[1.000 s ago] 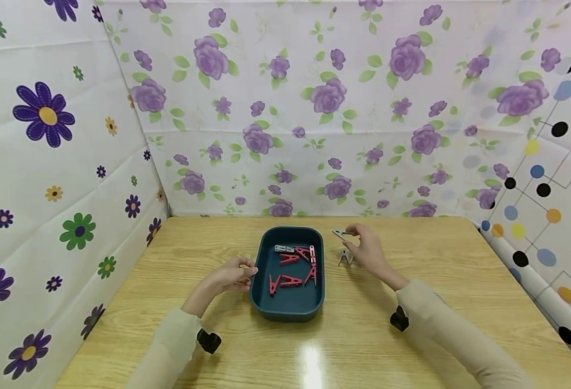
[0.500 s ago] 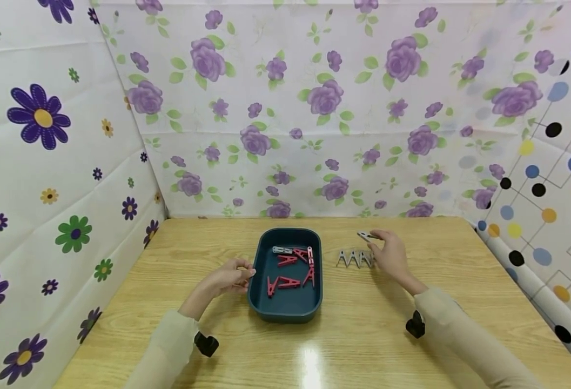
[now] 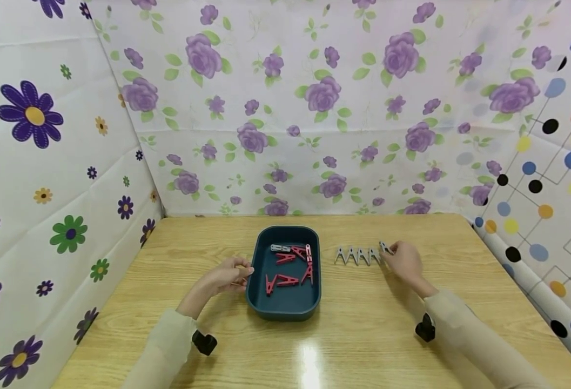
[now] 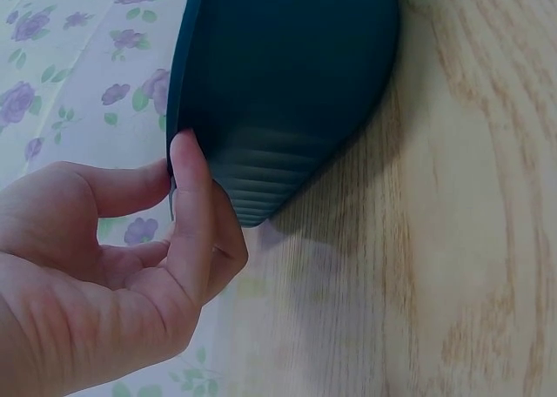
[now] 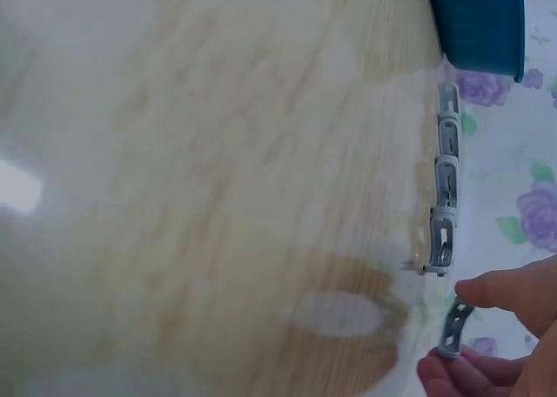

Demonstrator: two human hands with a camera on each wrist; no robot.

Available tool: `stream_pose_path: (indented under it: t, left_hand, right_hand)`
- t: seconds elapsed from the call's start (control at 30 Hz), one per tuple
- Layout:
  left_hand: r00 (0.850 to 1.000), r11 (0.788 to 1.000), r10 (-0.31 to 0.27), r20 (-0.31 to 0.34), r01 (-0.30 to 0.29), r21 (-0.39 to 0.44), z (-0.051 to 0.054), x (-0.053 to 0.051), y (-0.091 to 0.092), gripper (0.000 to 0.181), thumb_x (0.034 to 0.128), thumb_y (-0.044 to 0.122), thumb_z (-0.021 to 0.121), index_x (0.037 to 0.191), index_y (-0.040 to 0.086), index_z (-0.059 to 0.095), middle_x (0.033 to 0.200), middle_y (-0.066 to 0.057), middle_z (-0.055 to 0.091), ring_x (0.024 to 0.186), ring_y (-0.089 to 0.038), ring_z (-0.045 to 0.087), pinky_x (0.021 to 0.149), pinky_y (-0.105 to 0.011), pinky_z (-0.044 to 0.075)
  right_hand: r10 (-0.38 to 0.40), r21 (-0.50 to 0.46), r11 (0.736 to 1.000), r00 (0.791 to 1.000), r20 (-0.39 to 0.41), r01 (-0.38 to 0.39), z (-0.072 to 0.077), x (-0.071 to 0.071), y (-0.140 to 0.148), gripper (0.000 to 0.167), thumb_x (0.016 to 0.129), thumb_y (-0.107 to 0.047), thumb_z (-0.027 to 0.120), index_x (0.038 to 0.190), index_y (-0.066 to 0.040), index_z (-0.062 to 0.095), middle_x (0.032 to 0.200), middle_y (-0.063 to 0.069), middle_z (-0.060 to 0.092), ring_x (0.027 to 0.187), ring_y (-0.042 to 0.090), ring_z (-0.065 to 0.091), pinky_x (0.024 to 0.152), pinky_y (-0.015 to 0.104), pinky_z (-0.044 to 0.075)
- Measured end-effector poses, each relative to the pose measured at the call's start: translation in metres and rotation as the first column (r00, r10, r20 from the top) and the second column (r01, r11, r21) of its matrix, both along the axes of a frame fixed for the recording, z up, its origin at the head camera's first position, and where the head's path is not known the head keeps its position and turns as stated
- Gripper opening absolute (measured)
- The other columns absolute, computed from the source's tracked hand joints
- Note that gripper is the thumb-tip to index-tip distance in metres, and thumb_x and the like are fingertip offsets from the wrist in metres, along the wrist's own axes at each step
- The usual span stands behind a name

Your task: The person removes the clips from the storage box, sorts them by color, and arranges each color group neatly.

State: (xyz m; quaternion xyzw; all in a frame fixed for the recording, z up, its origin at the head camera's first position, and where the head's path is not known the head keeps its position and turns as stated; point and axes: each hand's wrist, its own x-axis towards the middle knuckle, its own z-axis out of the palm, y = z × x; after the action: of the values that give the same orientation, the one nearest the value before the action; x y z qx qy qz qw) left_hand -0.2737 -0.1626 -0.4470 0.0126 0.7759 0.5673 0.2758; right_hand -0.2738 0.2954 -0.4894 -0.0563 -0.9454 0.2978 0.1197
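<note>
R hand (image 3: 404,265) has shifted right & dropped a bit vs. 0.5 s ago, taking its held clip (image 3: 386,248) to the right end of the row of four grey clips (image 3: 361,256); L hand (image 3: 226,276) hasn't left the bin (image 3: 285,315). Head cam: row stands legs-down on the table (image 3: 363,335), right of the bin, clips side by side; held clip just beside the 4th, tilted. R fingers only narrowly parted, w/ the clip btwn them. Dark blue-green bin sits approx. mid-table w/ several red clips (image 3: 287,281) + a lone grey clip (image 3: 280,248) lying flat nr its far end; L fingers at its left rim. L wrist cam: L fingers pinch the rim, gap no more than the wall's thickness, other fingers curled below. R wrist cam: thumb on one end of the held clip, fingertips at the other, gap approx. the clip's own span; small gap btwn it & nearest clip in the row. Bin's corner shows past the row's far end. Can't tell if held clip touches the table.
</note>
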Motion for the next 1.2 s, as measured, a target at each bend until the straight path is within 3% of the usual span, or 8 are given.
stream_pose_path:
  t: [0.17,0.27,0.4,0.53,0.67,0.9,1.2]
  left_hand:
    - [1.0,1.0,-0.015,0.01,0.015,0.008,0.001,0.0,-0.001,0.02,0.1006,0.016,0.051,0.114,0.001,0.046,0.078,-0.004,0.051,0.067,-0.012,0.052,0.062,-0.024,0.053]
    - [1.0,1.0,-0.018,0.011,0.018,0.011,0.001,0.0,-0.001,0.022,0.1009,0.016,0.051,0.116,0.001,0.045,0.08,-0.004,0.051,0.068,-0.013,0.052,0.064,-0.025,0.053]
    - [1.0,1.0,-0.014,0.013,0.014,0.011,0.001,-0.001,-0.001,0.023,0.1009,0.016,0.051,0.117,0.0,0.045,0.081,-0.004,0.051,0.07,-0.014,0.052,0.065,-0.025,0.053]
    - [1.0,1.0,-0.018,0.01,0.018,0.013,0.001,0.0,-0.001,0.023,0.1011,0.016,0.051,0.117,0.0,0.045,0.081,-0.004,0.051,0.068,-0.013,0.052,0.063,-0.024,0.053]
    - [1.0,1.0,-0.019,0.014,0.019,0.016,0.001,0.0,-0.001,0.024,0.1011,0.016,0.05,0.118,0.0,0.045,0.082,-0.004,0.051,0.068,-0.013,0.052,0.063,-0.024,0.053]
    - [1.0,1.0,0.005,0.027,-0.005,-0.001,0.001,0.0,-0.001,0.024,0.1011,0.016,0.051,0.12,0.001,0.045,0.084,-0.005,0.051,0.069,-0.013,0.052,0.064,-0.024,0.053]
    - [0.999,0.999,-0.03,0.022,0.03,0.021,0.004,0.003,-0.002,0.027,0.1002,0.018,0.053,0.119,0.001,0.045,0.084,-0.004,0.052,0.07,-0.012,0.053,0.066,-0.024,0.054]
  right_hand:
    - [-0.001,0.012,1.0,0.996,0.088,0.0,0.0,0.005,0.0,0.04,0.088,-0.032,0.068,0.095,0.007,0.066,0.074,0.017,0.067,0.048,0.011,0.045,0.042,0.024,0.035]
    - [0.01,0.015,1.0,0.995,0.095,-0.012,0.001,0.005,0.001,0.037,0.09,-0.034,0.065,0.085,0.003,0.066,0.062,0.009,0.062,0.047,0.01,0.042,0.042,0.023,0.033]
    - [0.013,0.011,1.0,0.996,0.084,-0.014,0.002,0.005,0.002,0.029,0.089,-0.026,0.06,0.086,0.001,0.068,0.071,0.013,0.066,0.053,0.015,0.051,0.045,0.026,0.039]
    - [0.021,0.029,0.999,0.998,0.06,-0.023,0.002,0.003,0.003,0.029,0.09,-0.019,0.053,0.096,0.005,0.068,0.087,0.021,0.07,0.062,0.02,0.059,0.049,0.029,0.045]
    - [0.049,0.059,0.997,0.999,0.007,-0.05,0.001,0.0,0.001,0.03,0.093,-0.015,0.049,0.103,0.008,0.065,0.091,0.023,0.069,0.064,0.022,0.061,0.053,0.033,0.049]
    - [0.152,0.06,0.988,0.981,-0.124,-0.146,0.006,-0.01,-0.022,0.026,0.092,-0.009,0.05,0.104,0.007,0.065,0.09,0.02,0.068,0.07,0.023,0.061,0.064,0.039,0.05]
    - [0.255,0.05,0.967,0.95,-0.18,-0.25,0.009,-0.02,-0.055,0.02,0.09,-0.004,0.052,0.098,0.005,0.069,0.082,0.015,0.068,0.065,0.018,0.059,0.061,0.033,0.049]
